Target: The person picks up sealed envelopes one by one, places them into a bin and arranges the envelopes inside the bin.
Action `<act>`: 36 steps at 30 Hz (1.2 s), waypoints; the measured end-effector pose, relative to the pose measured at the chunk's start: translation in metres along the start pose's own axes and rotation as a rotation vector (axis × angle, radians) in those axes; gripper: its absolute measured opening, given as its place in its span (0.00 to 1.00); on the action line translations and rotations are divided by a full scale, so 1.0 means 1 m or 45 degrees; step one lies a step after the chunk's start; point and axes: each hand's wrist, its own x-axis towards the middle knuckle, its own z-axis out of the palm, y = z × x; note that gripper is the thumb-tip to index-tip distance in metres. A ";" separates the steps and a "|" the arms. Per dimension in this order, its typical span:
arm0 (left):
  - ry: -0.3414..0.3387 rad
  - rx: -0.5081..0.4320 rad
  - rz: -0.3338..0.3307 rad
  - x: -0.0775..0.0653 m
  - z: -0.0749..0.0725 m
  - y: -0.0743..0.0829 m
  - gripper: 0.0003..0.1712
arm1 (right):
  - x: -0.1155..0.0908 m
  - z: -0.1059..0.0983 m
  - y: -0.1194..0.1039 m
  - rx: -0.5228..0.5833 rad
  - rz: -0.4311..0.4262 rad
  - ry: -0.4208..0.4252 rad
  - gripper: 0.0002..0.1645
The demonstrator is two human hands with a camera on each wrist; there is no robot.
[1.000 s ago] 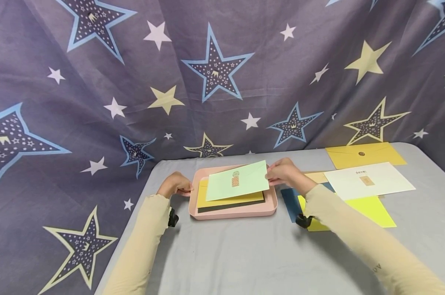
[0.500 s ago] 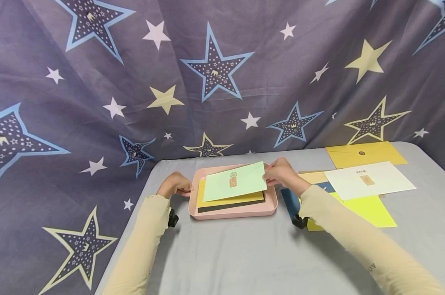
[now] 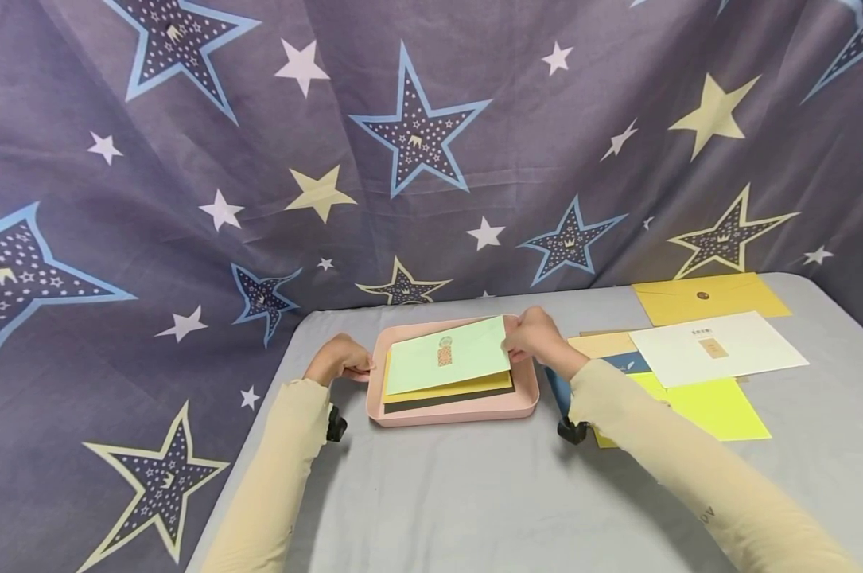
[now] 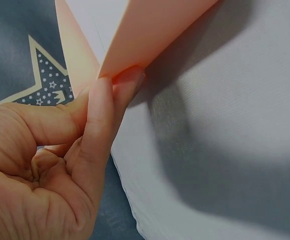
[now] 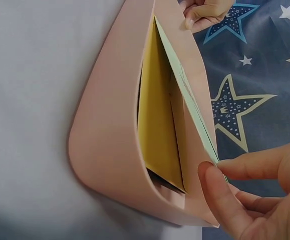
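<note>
My right hand [image 3: 537, 336] pinches the right edge of a mint-green envelope [image 3: 467, 354], thumb against fingers, as the right wrist view also shows. Tilted with its right side raised, this envelope lies over a yellow envelope [image 3: 467, 388] and a black one [image 3: 438, 404] inside the pink tray [image 3: 460, 417]. At the tray's left end my left hand [image 3: 341, 358] pinches the rim between thumb and fingers. The left wrist view shows that hand [image 4: 59, 155] close up on the pink wall [image 4: 150, 35].
Right of the tray lie overlapping envelopes: a white one [image 3: 753, 350], a neon-yellow one [image 3: 724, 410], a blue one [image 3: 635, 363] and a tan one [image 3: 596, 344]. A mustard envelope [image 3: 732, 302] lies behind them. A star-patterned curtain [image 3: 431, 223] hangs behind the grey-covered table [image 3: 431, 493].
My right hand has moved left and slightly down with the mint-green envelope, which now lies more squarely over the yellow one. The left hand has kept its place on the tray rim.
</note>
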 end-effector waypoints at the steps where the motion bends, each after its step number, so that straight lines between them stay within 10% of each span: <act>1: 0.002 -0.004 0.000 0.000 0.000 0.000 0.06 | 0.000 0.000 0.000 -0.002 0.000 0.000 0.11; 36: -0.009 -0.010 0.014 -0.001 0.000 -0.001 0.05 | -0.002 0.011 0.006 -0.303 -0.164 0.086 0.13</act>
